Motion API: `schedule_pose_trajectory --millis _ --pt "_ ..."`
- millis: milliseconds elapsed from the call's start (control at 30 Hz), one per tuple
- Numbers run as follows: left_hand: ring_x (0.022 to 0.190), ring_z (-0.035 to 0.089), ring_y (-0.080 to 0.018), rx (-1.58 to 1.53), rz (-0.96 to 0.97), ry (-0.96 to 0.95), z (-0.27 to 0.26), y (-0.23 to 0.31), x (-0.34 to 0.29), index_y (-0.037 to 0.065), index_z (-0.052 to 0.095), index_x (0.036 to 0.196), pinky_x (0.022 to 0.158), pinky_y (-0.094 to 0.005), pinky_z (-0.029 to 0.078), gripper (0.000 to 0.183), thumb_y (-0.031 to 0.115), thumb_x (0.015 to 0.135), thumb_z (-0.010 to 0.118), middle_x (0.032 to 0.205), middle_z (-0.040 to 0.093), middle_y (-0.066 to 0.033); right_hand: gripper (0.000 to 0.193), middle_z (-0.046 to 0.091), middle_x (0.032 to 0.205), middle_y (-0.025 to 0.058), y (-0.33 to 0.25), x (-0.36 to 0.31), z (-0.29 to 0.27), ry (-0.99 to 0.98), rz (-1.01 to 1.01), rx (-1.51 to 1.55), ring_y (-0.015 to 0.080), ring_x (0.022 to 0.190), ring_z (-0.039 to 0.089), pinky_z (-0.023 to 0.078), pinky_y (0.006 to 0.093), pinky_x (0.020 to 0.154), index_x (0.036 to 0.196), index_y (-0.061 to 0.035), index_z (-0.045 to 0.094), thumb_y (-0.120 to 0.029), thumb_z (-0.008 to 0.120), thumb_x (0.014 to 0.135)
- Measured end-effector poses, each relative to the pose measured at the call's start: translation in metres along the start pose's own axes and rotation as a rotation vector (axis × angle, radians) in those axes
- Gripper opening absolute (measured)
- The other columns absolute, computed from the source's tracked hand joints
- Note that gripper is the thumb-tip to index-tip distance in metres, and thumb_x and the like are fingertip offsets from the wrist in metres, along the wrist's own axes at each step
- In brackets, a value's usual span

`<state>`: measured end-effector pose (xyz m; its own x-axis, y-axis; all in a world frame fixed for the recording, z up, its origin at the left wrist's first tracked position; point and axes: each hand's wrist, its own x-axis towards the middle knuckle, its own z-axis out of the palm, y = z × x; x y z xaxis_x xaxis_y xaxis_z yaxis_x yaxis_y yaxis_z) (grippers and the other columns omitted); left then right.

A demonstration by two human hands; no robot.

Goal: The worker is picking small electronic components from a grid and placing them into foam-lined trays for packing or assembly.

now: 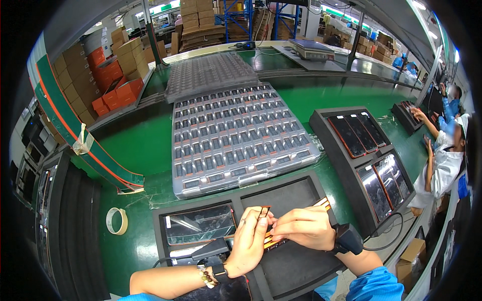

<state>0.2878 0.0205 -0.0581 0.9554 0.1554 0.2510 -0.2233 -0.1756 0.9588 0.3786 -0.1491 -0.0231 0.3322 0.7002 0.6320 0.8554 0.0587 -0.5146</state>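
Note:
My left hand (pixel 247 241) is closed, with a small orange-edged card tray (pixel 263 211) upright between thumb and finger. My right hand (pixel 307 228) is closed along the edge of a thin orange-edged device (pixel 271 245), tilted on its side; its fingertips meet the left fingers there. Most of the device is hidden behind the hands. Both hands are over a black foam tray (pixel 281 198). In its left compartment lies a dark-screened tablet (pixel 201 224) with an orange rim. Another dark screen (pixel 226 290) lies partly under my left forearm.
Beyond the foam tray, a clear plastic blister tray (pixel 241 135) holds rows of small dark pieces, with another behind it. A foam tray with several screens (pixel 314 120) stands right. A tape roll (pixel 117 221) lies left. Co-workers (pixel 444 155) sit at far right; a scale (pixel 311 50) stands behind.

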Motion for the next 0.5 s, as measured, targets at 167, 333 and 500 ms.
schedule_pose_trajectory --millis 167,333,500 --pt "0.101 0.059 -0.0239 0.003 -0.009 -0.013 0.0017 0.0029 0.0002 -0.001 0.055 0.104 0.093 -0.0363 0.048 0.023 0.016 0.11 0.041 0.108 0.057 -0.0124 0.023 0.075 0.094 0.0028 -0.0017 -0.0015 -0.0008 -0.002 -0.007 -0.027 0.0179 0.083 0.075 0.059 0.0272 0.068 0.1 -0.0096 0.077 -0.005 0.078 0.078" --pt "0.101 0.06 -0.0243 -0.027 -0.039 -0.013 0.0017 0.0064 -0.0002 -0.001 0.055 0.105 0.092 -0.0363 0.048 0.023 0.016 0.11 0.041 0.109 0.057 -0.0129 0.022 0.075 0.094 0.0022 0.0009 -0.0034 0.0022 0.011 -0.021 -0.043 0.0175 0.081 0.074 0.059 0.027 0.066 0.1 -0.0098 0.077 -0.006 0.077 0.079" --pt "0.1 0.065 -0.0237 0.038 0.043 -0.06 -0.0007 -0.0001 -0.0013 -0.004 0.054 0.122 0.09 -0.0346 0.053 0.022 0.01 0.109 0.041 0.113 0.054 -0.0142 0.022 0.075 0.094 0.003 -0.0017 -0.0037 0.0017 -0.006 -0.058 -0.1 0.018 0.08 0.074 0.06 0.0272 0.068 0.101 -0.0098 0.078 -0.007 0.077 0.079"
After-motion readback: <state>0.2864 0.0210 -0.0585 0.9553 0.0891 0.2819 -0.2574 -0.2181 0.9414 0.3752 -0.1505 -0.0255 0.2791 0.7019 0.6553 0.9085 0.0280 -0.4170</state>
